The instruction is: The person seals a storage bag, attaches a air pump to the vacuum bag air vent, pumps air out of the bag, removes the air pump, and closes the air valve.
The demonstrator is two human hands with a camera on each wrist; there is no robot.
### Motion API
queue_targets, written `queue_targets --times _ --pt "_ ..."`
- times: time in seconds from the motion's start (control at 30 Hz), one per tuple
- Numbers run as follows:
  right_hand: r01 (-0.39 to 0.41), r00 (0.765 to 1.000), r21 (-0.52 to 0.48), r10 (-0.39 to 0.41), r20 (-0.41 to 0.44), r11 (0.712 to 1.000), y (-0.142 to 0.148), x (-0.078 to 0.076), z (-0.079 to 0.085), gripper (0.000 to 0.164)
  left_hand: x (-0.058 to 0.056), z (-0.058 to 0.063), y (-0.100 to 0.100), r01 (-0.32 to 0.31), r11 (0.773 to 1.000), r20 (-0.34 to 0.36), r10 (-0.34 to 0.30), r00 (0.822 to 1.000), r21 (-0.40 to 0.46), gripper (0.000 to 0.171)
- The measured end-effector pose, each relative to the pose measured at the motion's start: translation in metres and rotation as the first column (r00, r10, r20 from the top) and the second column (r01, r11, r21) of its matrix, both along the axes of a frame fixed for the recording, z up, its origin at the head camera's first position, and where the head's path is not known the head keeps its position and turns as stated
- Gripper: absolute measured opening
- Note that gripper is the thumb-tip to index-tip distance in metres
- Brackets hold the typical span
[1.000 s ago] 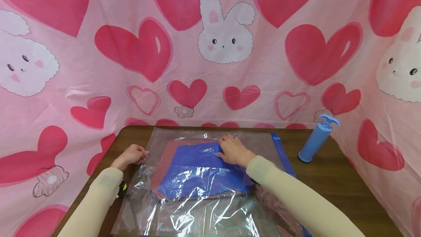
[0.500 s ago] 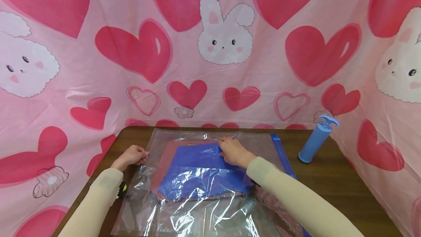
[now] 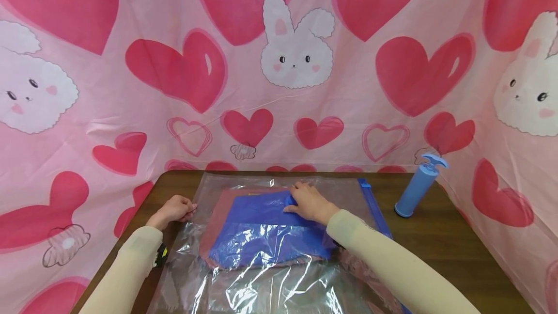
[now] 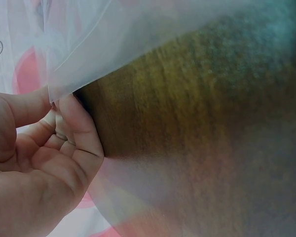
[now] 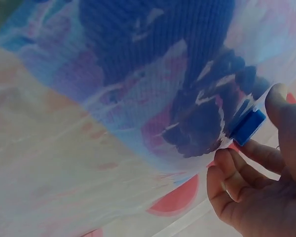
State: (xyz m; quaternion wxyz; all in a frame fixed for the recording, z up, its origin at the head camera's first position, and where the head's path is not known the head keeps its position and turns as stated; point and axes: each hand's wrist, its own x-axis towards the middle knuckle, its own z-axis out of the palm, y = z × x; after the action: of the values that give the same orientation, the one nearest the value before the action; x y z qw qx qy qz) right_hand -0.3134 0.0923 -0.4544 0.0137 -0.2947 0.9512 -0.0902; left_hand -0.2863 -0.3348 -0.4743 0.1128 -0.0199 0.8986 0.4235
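Note:
A clear vacuum storage bag (image 3: 257,287) lies flat on the table, with a folded blue garment (image 3: 257,210) and a dusty-pink one (image 3: 218,219) inside. My left hand (image 3: 176,207) pinches the bag's left edge between thumb and finger; the left wrist view shows the film (image 4: 103,49) between those fingertips. Over the upper right of the blue garment, my right hand (image 3: 310,201) holds the bag's blue valve cap (image 5: 249,127). In the right wrist view the cap sits between thumb and index finger, the other fingers curling beneath.
A blue hand pump (image 3: 417,190) stands upright on the dark wooden table (image 3: 440,251), right of the bag. The bag's blue zip strip (image 3: 375,207) with its slider runs along the right side. A pink curtain (image 3: 235,81) with hearts and rabbits surrounds the table.
My right thumb tucks in toward the valve cap, then sticks out again, while that hand stays in place. The left hand keeps its pinch on the bag edge. The view tilts slightly.

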Motion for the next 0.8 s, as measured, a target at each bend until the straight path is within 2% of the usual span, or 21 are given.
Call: queue_targets --times 0.23,0.57,0.7,0.8 --pt "-0.039 0.998 0.017 0.039 -0.050 0.999 -0.0010 -0.0019 -0.0005 0.044 0.0012 0.0009 0.0009 0.002 1.000 0.002 -0.002 1.000 0.006 0.028" --pt "-0.051 0.998 0.055 0.052 -0.026 0.997 -0.0023 0.0008 0.0016 0.029 0.0012 0.0033 0.0009 0.009 1.000 0.006 -0.009 1.000 -0.006 0.028" --pt "-0.005 1.000 0.045 0.005 -0.018 0.999 -0.0030 0.0022 0.0010 0.048 0.0009 0.0025 0.0009 0.008 1.000 0.007 -0.008 1.000 0.001 0.028" --pt "0.040 0.998 0.048 -0.037 -0.059 0.998 -0.0035 0.0029 -0.0007 0.066 -0.0018 0.0004 -0.0010 0.016 1.000 0.004 -0.016 1.000 0.007 0.029"
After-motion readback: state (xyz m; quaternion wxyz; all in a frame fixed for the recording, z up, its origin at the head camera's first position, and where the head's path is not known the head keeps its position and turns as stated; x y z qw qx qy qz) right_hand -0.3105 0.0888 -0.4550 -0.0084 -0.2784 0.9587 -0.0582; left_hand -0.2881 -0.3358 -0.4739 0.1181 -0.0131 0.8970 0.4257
